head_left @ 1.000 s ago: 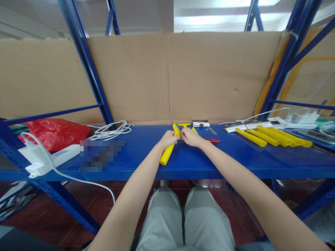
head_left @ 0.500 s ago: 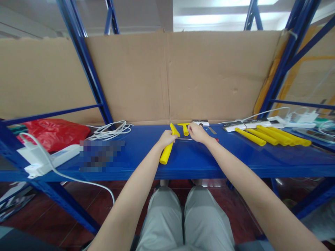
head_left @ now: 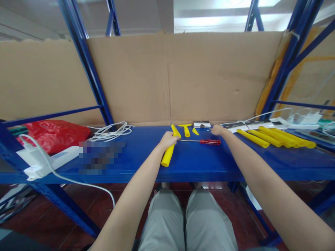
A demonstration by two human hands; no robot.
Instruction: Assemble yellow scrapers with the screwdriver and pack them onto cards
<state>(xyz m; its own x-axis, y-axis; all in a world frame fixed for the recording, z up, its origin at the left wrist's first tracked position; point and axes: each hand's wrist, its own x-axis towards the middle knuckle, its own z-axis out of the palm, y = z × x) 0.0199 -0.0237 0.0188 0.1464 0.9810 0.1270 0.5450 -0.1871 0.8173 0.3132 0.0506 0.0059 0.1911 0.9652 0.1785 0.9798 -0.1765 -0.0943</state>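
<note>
My left hand (head_left: pixel 168 140) is closed around a yellow tool with a round handle (head_left: pixel 168 156), held at the front middle of the blue shelf. Just right of it a screwdriver with a red handle (head_left: pixel 210 142) lies on the shelf, its shaft pointing at my left hand. Beyond the shaft are a yellow T-shaped piece (head_left: pixel 186 130) and a small yellow triangular piece (head_left: pixel 195 131). My right hand (head_left: pixel 217 130) is over the shelf beyond the red handle, near a small black and white box (head_left: pixel 201 124); its fingers are too small to make out.
Several yellow tubes (head_left: pixel 261 138) lie at the right beside white packets. On the left are a red bag (head_left: pixel 56 135), a white power strip (head_left: pixel 65 155) and a coiled white cable (head_left: pixel 112 131). A cardboard panel (head_left: pixel 131 76) stands behind the blue shelf (head_left: pixel 141 174).
My right hand has moved right, away from the T-shaped piece. The screwdriver's red handle and the small triangular piece now show. My left hand still holds the yellow tool.
</note>
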